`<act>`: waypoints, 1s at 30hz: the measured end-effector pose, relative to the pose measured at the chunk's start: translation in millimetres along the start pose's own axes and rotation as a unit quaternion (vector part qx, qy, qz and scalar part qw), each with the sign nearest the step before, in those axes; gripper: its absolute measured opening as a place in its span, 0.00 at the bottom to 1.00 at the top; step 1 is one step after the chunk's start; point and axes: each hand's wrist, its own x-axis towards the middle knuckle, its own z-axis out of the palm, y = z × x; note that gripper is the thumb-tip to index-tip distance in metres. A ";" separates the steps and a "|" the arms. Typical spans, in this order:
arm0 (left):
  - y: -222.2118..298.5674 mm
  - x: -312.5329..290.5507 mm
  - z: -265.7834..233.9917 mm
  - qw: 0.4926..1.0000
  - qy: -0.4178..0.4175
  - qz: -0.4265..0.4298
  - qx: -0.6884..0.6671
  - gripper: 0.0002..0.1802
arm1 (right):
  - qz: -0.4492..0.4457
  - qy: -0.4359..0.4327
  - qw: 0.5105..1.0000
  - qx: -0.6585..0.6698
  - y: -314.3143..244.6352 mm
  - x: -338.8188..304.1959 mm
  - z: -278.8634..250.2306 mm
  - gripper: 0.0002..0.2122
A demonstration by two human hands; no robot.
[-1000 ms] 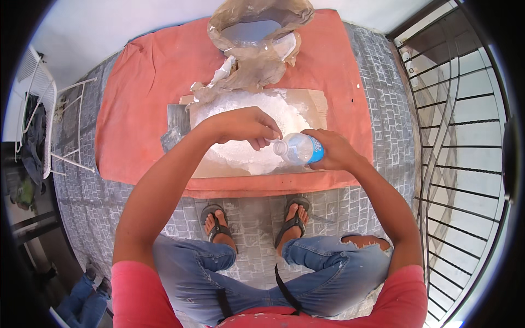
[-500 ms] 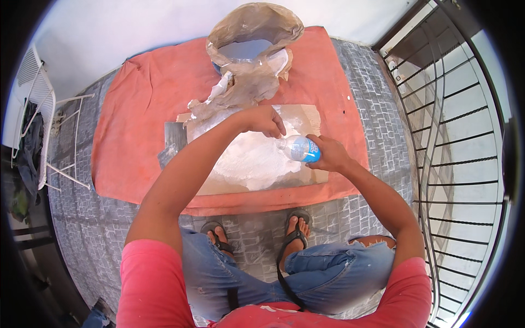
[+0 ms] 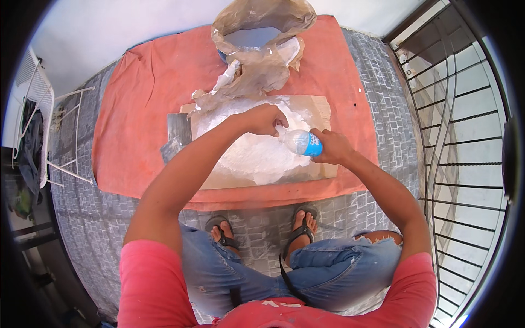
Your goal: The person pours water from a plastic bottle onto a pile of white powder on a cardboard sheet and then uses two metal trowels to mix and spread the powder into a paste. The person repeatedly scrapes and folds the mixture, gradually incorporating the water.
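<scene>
1. A small clear plastic bottle with a blue label is gripped in the right hand, over the white powder mound on the cardboard sheet
2. Its neck is pinched by the left hand

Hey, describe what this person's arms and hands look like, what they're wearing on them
Both arms are bare from the short red T-shirt sleeves down. The left hand and the right hand wear no gloves, and no watch, ring or bracelet shows. Whether white powder dusts the fingers is too small to tell.

Head cam, fisheye, steep down over cardboard sheet, close.
</scene>
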 end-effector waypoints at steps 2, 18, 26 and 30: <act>-3.3 0.9 1.3 1.000 0.008 0.015 0.009 0.26 | -0.001 -0.002 1.000 -0.015 -4.3 3.6 -1.0 0.43; -24.9 -6.9 -3.9 0.999 0.026 -0.007 0.033 0.16 | 0.036 -0.010 0.997 -0.062 -31.8 19.7 -3.2 0.41; -30.4 -4.6 1.3 0.999 0.030 -0.009 0.039 0.16 | 0.049 -0.015 0.996 -0.075 -35.3 21.3 -2.7 0.43; -29.9 -3.8 1.7 0.999 0.030 -0.017 0.031 0.15 | 0.051 -0.017 0.995 -0.083 -35.7 20.4 -4.7 0.43</act>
